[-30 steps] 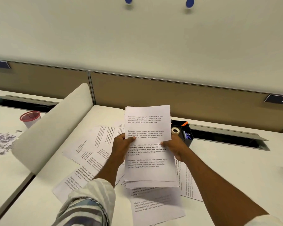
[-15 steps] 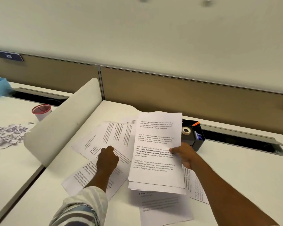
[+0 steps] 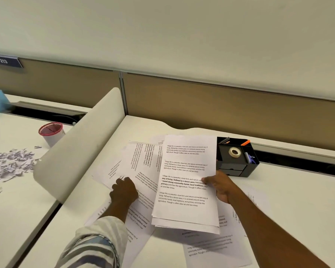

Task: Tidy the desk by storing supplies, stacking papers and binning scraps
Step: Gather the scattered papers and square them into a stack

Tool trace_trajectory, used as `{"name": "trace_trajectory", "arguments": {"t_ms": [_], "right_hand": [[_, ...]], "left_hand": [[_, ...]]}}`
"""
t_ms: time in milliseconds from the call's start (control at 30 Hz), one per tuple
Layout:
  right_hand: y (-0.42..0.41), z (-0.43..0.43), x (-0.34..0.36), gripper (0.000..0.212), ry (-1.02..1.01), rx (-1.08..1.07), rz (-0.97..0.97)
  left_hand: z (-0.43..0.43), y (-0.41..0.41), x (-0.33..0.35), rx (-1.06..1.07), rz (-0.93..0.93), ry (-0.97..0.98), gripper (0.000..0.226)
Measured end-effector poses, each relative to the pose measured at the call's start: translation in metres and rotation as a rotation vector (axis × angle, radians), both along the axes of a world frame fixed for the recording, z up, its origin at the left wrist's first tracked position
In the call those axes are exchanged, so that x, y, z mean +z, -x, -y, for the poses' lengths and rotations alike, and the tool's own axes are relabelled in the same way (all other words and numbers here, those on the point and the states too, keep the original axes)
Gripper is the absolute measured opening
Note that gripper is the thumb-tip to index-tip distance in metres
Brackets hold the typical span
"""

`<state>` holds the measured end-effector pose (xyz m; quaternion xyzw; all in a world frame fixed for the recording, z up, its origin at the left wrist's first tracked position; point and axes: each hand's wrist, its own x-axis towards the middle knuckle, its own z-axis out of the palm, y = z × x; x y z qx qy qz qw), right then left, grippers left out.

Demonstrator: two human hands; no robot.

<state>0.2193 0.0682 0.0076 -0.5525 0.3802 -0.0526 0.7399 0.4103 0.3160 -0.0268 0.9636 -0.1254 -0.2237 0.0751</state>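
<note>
1. A white desk (image 3: 290, 192) fills the lower view. A curved cream divider (image 3: 75, 157) stands at 9 o'clock, with tan partition panels at 12.
2. A dark plate (image 3: 4, 61) at 10 o'clock reads "213". The paper stack (image 3: 186, 206) begins "Village life is a peaceful".
3. At 3 o'clock, a black organiser (image 3: 238, 171) holds a tape roll (image 3: 235, 152) and pens.
4. The right hand (image 3: 221, 187) pinches the stack's right edge, above loose sheets (image 3: 141, 165).
5. The left hand (image 3: 124, 192) curls onto a sheet; whether it grips cannot be told.

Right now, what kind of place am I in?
Probably a shared office: a partition with number plate 213, a black desk organiser holding tape, printed sheets across the white desk.
</note>
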Motion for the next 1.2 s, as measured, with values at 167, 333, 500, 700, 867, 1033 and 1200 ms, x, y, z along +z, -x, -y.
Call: {"name": "trace_trajectory", "arguments": {"t_ms": [167,333,500,700,867,1033,1200], "right_hand": [[-0.008,-0.002,-0.002,0.034,-0.006,-0.01,0.006],[-0.014,-0.004,-0.001,0.034,-0.007,-0.018,0.001],[-0.016,-0.004,0.002,0.033,-0.015,-0.01,-0.004],[-0.021,-0.002,0.009,0.04,-0.024,-0.007,0.001],[-0.026,-0.003,0.016,0.044,-0.084,0.005,0.062],[-0.033,-0.009,0.028,0.046,-0.17,0.119,0.151],[-0.042,-0.012,0.033,0.039,-0.164,0.14,0.117]], "left_hand": [[-0.001,-0.016,-0.003,-0.022,-0.027,-0.052,0.078],[-0.006,-0.031,-0.009,-0.05,-0.12,0.068,0.079],[-0.011,-0.052,-0.013,-0.086,-0.228,0.25,0.066],[-0.023,-0.067,0.018,0.068,-0.542,0.64,0.055],[-0.023,-0.066,0.047,0.241,-0.776,1.054,0.051],[-0.009,-0.06,0.065,0.237,-0.887,1.303,0.061],[0.012,-0.043,0.067,0.237,-0.924,1.415,0.056]]}}
